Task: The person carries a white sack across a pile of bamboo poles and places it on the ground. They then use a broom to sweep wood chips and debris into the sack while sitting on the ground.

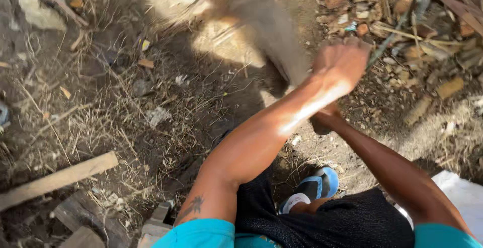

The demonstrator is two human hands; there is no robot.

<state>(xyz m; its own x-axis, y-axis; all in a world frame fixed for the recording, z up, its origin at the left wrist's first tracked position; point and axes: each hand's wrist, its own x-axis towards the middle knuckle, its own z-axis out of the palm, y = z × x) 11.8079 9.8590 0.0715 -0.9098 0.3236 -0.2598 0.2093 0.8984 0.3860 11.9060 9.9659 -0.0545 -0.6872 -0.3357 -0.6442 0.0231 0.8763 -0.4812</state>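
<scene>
We noted heavy motion blur over the long tool handle [274, 34], so its head and far end could not be made out. The right hand [324, 119] was mostly hidden beneath the left forearm; whether it was clenched on anything, we could not tell. The left hand [342, 64] was closed round the handle's near end, its arm stretched forward across the body above the dirt ground [151, 102]. A wooden plank [58, 180] lay at left, a blue shoe [314, 187] below.
</scene>
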